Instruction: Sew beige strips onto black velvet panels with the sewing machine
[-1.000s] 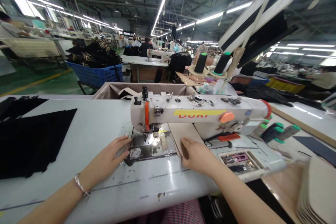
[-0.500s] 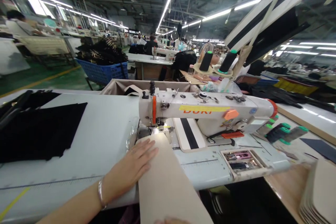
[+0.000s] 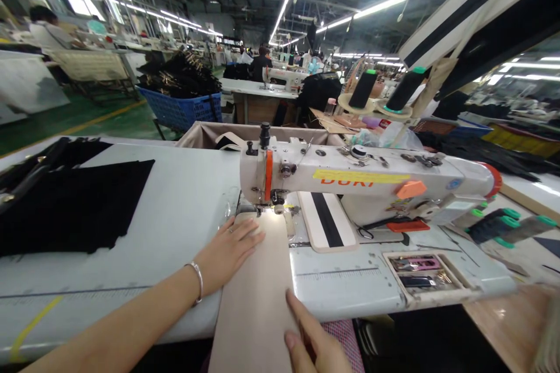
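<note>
A long beige panel (image 3: 256,297) with rounded corners lies on the sewing machine bed, its far end under the lit needle area of the white sewing machine (image 3: 371,180). My left hand (image 3: 231,253), with a bracelet at the wrist, rests flat on the panel's far left part, fingers stretched out. At the panel's right edge, nearer me, is my right hand (image 3: 317,341). Its index finger and thumb are apart and touch the edge; the other fingers are mostly hidden. The panel's near end runs out of view.
Black fabric pieces (image 3: 79,204) lie on the left of the table. Beneath the machine arm sits a white panel with a black stripe (image 3: 329,221). A small tool tray (image 3: 426,280) is at the right, thread cones (image 3: 494,230) behind it. Farther off stands a blue basket (image 3: 184,108).
My right hand has come up from the bottom edge to the panel's right side. The panel's near end has swung left. My left hand stays flat on it. The view has shifted slightly.
</note>
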`<action>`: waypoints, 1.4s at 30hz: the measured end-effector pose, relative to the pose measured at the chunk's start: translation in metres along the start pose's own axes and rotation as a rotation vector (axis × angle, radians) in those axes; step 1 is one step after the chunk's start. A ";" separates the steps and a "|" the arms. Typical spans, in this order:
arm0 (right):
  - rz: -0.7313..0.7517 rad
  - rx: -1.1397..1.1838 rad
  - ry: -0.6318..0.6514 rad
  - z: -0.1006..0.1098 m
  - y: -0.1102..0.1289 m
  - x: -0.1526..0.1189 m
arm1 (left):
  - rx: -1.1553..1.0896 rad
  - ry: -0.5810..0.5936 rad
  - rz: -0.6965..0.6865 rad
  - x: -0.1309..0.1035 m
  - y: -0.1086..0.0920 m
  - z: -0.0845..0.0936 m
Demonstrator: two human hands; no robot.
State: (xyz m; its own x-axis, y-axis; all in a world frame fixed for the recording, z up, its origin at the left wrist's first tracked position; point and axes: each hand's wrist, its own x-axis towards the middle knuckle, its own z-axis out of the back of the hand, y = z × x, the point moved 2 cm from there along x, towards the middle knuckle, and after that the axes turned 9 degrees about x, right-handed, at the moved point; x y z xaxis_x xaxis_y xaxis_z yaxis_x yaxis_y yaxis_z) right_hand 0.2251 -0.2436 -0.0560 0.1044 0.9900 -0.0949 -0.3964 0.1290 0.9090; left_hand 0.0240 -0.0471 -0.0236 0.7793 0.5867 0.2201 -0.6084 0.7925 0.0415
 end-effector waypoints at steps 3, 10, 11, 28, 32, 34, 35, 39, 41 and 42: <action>-0.014 0.067 0.031 0.001 0.004 0.013 | 0.000 0.007 0.009 0.007 0.006 -0.004; -0.010 0.072 0.023 0.004 -0.003 0.022 | 0.007 -0.003 0.008 0.011 0.009 0.000; -0.004 0.056 0.022 0.004 -0.005 0.021 | 0.005 -0.013 0.009 0.011 0.009 -0.001; 0.657 -0.709 0.039 -0.006 0.074 0.138 | 0.243 0.158 0.752 -0.106 0.158 0.065; 0.646 -0.718 0.034 -0.006 0.067 0.136 | 0.293 0.258 0.885 -0.146 0.213 0.073; 0.647 -0.714 0.034 -0.004 0.068 0.135 | 0.303 0.283 0.898 -0.146 0.223 0.074; 0.648 -0.713 0.035 -0.004 0.069 0.135 | 0.310 0.293 0.904 -0.143 0.225 0.076; 0.643 -0.707 0.037 -0.005 0.070 0.136 | 0.327 0.318 0.902 -0.131 0.237 0.095; 0.641 -0.702 0.042 -0.004 0.071 0.136 | 0.328 0.318 0.891 -0.131 0.246 0.110; 0.640 -0.699 0.044 -0.004 0.071 0.136 | 0.320 0.323 0.885 -0.132 0.249 0.116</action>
State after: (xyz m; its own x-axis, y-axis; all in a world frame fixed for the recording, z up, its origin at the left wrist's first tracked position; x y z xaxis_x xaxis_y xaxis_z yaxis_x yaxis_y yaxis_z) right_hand 0.2072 -0.0999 -0.0061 -0.3503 0.8841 0.3092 -0.8243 -0.4478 0.3465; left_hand -0.2476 0.0539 0.0712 -0.0009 0.9997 0.0249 -0.9650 -0.0074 0.2622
